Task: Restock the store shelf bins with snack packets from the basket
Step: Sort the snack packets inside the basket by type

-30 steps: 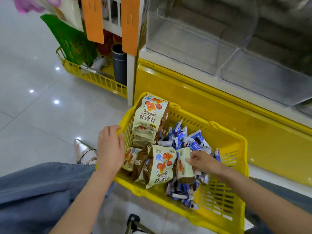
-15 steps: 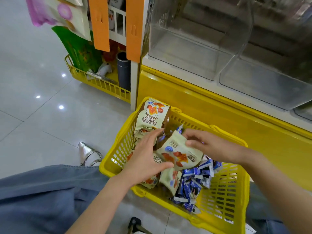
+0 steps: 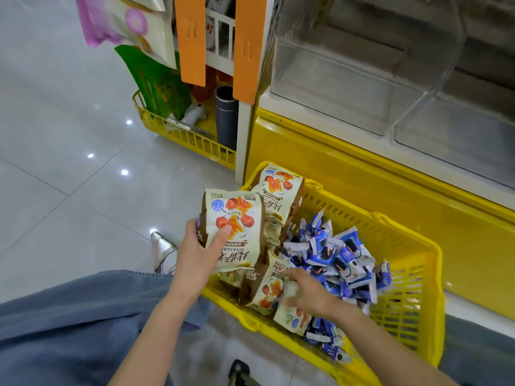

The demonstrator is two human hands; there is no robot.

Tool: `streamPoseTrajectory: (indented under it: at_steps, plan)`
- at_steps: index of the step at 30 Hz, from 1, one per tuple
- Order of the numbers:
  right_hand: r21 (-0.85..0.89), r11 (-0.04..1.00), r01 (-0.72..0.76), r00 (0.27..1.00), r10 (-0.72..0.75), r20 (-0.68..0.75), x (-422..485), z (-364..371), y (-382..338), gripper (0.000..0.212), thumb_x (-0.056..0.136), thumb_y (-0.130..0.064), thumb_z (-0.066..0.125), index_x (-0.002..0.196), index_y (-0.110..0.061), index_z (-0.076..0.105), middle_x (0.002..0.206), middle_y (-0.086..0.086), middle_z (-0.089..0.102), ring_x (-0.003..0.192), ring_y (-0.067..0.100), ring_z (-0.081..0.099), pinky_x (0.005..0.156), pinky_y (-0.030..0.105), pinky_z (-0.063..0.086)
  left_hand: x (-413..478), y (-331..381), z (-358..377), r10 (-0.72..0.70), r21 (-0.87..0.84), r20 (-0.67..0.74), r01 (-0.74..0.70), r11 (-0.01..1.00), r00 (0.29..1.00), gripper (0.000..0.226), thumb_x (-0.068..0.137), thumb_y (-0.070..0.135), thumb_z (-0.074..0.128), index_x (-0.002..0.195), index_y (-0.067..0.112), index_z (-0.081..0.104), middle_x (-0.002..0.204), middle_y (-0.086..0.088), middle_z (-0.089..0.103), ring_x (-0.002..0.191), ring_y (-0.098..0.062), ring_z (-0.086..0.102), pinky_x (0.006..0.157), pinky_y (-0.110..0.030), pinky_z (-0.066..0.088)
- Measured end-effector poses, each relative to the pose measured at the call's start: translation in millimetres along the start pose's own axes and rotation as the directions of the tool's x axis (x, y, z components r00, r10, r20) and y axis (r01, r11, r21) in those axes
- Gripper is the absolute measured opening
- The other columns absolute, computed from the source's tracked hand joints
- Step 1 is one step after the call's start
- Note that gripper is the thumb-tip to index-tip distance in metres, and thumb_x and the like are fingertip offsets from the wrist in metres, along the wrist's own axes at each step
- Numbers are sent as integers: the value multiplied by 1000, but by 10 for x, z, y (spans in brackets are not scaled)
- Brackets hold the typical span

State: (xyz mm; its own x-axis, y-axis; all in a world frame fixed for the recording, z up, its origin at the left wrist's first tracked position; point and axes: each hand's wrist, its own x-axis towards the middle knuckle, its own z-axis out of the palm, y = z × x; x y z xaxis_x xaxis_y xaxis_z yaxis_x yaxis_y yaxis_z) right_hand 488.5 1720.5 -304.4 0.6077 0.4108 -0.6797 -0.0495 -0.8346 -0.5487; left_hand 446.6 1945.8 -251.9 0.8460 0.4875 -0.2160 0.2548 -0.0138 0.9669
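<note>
Clear bins (image 3: 348,87) stand at upper right, above the yellow basket (image 3: 404,316). The left hand (image 3: 195,260) grips a cream packet (image 3: 237,227), its long side running up the frame and its print upside down. The blurred right hand (image 3: 308,295) touches a lower packet (image 3: 264,293); its grasp is unclear.

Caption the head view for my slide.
Left hand holds a cream snack packet at the yellow basket while the right hand reaches among more packets, below clear shelf bins.

Glossy tiled floor (image 3: 69,190), yellow basket (image 3: 412,288) resting on it
</note>
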Motion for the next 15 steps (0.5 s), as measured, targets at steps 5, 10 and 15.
streamPoseTrajectory:
  at_steps: [5, 10, 15]
  plan:
    - [-155, 987, -43, 965, 1, -261, 95, 88, 223, 64, 90, -26, 61, 143, -18, 27, 148, 1, 34, 135, 19, 35, 110, 36, 32, 59, -16, -30, -15, -67, -39, 12, 998, 999, 20, 83, 25, 67, 93, 28, 51, 75, 22, 61, 68, 10, 64, 47, -7, 46]
    - [-67, 994, 85, 963, -99, -251, 230, 37, 82, 62, 96, -30, 51, 149, -20, 20, 154, 0, 26, 139, 18, 31, 109, 29, 30, 81, -43, 10, 7, -58, -41, -9, 998, 999, 23, 85, 24, 65, 102, 18, 51, 83, 23, 54, 69, 19, 59, 47, -2, 42]
    - [-54, 998, 29, 986, -37, -161, 465, 33, -72, 54, 97, -29, 49, 144, -9, 32, 144, 9, 38, 135, 27, 35, 110, 35, 32, 111, -39, -58, -67, -129, -22, 63, 990, 998, 20, 83, 33, 64, 96, 32, 50, 85, 15, 67, 75, 0, 69, 50, -14, 50]
